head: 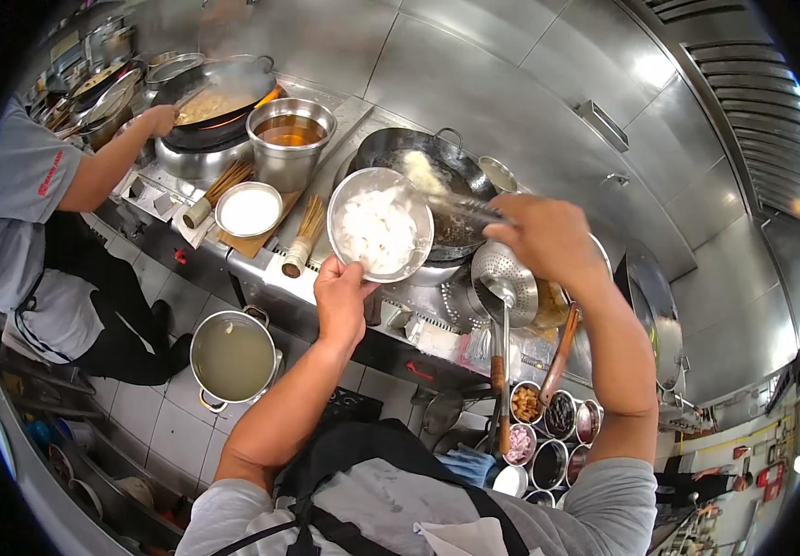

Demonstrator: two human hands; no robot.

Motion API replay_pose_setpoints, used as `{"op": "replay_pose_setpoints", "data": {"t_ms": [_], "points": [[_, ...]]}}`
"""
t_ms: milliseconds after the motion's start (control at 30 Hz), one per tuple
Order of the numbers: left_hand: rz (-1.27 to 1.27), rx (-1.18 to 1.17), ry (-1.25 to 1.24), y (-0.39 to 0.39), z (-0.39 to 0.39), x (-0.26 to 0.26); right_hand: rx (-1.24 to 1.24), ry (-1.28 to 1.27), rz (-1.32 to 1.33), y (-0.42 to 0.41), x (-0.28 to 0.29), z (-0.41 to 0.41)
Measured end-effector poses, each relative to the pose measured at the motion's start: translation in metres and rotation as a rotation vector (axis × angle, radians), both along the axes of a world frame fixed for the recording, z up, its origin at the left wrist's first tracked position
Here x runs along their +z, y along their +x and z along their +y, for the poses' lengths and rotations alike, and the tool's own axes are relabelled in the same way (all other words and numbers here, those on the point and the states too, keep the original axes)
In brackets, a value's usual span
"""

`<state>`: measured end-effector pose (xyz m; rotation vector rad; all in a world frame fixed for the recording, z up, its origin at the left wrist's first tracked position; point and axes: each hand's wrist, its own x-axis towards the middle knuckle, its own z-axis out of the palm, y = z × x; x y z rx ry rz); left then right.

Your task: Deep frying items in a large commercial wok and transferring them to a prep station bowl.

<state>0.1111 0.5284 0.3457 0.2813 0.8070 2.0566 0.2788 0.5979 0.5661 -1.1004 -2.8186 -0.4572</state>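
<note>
My left hand (341, 300) grips the rim of a metal bowl (421, 258) and holds it tilted beside the wok. White pieces of food (379, 226), coated and wet-looking, fill much of the bowl. My right hand (542, 233) is closed around a metal utensil (466, 207), blurred by motion, so its exact kind is unclear. The utensil points left, toward the bowl, above the wok (379, 146). Pale food (422, 170) sits in dark liquid in that wok. Below my right hand rest a perforated strainer ladle (494, 260) and a long-handled ladle (508, 333).
A co-worker's hand (160, 119) is at a steaming wok (233, 76) over flame on the left. Between the woks stand a pot of amber liquid (320, 142), a bowl of white powder or liquid (250, 208) and bamboo brushes (309, 226). Ingredient tins (548, 464) stand lower right; a stockpot (198, 379) lower left.
</note>
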Motion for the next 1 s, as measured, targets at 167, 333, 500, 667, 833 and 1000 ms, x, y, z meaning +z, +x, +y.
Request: {"op": "replay_pose_setpoints", "data": {"t_ms": [167, 333, 500, 667, 833, 1000], "points": [[-0.043, -0.039, -0.12, -0.004, -0.001, -0.004, -0.124, 0.062, 0.123, 0.019, 0.024, 0.022], [-0.024, -0.076, -0.211, 0.009, -0.004, -0.012, -0.308, -0.007, 0.022, 0.042, -0.007, 0.109], [-0.017, -0.052, -0.191, 0.018, -0.008, -0.01, -0.459, -0.166, -0.04, 0.039, -0.11, 0.185], [-0.019, 0.024, -0.23, 0.027, -0.009, 0.007, -0.306, -0.126, 0.226, 0.034, -0.084, 0.174], [0.037, 0.131, -0.193, 0.022, -0.009, 0.006, 0.207, -0.177, 0.104, 0.027, -0.005, 0.061], [0.069, 0.095, -0.122, 0.011, -0.012, 0.007, 0.245, 0.025, -0.155, 0.013, -0.008, -0.003]]}}
